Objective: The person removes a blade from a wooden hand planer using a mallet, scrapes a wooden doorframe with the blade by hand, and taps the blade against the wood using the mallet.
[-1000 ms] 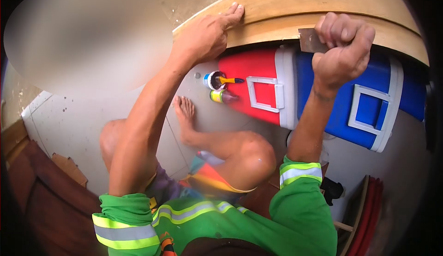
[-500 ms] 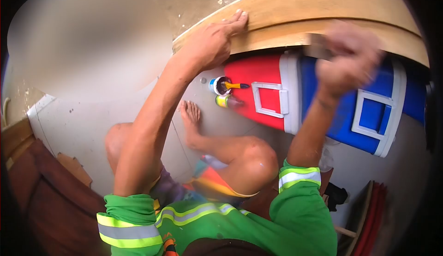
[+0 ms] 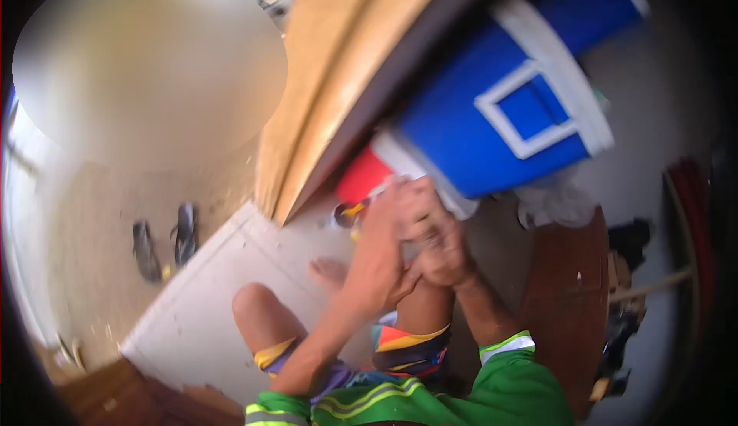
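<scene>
Both hands have come together above my knees, in front of the coolers, and both are blurred. My left hand (image 3: 384,230) presses against the right, its fingers smeared and partly hidden. My right hand (image 3: 440,245) is closed with curled fingers; whatever lies inside it is hidden. Beyond them a light-brown wooden panel (image 3: 330,65) with a groove along it slants up to the top. Just left of the hands is a small can (image 3: 340,217) with a yellow-handled brush (image 3: 354,209), partly covered by my left hand.
A red cooler (image 3: 358,177) and a blue cooler (image 3: 453,119) with white trim stand beneath the panel. Black flip-flops (image 3: 184,234) lie on the floor at left. A reddish-brown board (image 3: 561,303) lies at right. A blurred oval hides the upper left.
My left hand has left the panel and my right hand, which held a small brownish block, has moved left to meet it. The view has turned, so the panel now slants steeply.
</scene>
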{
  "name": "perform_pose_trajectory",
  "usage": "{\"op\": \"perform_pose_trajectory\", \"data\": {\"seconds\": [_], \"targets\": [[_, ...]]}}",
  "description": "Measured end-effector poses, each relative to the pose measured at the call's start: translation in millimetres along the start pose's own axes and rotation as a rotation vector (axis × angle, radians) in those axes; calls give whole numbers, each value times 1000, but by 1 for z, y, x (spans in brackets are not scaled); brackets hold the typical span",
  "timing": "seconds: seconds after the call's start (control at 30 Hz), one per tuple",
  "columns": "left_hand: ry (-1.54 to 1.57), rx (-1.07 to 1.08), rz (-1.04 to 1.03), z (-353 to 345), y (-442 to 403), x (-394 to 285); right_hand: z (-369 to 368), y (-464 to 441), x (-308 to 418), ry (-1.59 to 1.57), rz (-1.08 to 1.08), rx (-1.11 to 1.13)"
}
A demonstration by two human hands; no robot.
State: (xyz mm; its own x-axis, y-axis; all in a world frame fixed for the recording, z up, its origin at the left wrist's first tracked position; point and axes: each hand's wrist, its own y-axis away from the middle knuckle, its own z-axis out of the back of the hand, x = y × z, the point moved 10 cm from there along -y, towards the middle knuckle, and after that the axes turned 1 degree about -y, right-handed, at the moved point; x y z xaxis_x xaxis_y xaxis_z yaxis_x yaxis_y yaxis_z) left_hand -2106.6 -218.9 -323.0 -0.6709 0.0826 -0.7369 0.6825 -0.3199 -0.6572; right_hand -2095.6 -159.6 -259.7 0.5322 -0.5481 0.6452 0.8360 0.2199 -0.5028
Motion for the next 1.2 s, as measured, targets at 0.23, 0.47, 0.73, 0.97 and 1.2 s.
{"op": "perform_pose_trajectory", "data": {"seconds": [0.23,0.47,0.73,0.97,1.2], "targets": [[273,284,252,-49,8,-3,43,14,50,318,134,44],[545,103,689,-39,146,139,345,10,116,684,104,-824],[462,-211,693,2,116,122,539,-33,-102,472,-544,-708],[256,-493,398,73,-24,66,617,-57,-245,192,-523,-358],[354,-612,196,83,-54,87,619,-32,-193,285,-54,-189]]}}
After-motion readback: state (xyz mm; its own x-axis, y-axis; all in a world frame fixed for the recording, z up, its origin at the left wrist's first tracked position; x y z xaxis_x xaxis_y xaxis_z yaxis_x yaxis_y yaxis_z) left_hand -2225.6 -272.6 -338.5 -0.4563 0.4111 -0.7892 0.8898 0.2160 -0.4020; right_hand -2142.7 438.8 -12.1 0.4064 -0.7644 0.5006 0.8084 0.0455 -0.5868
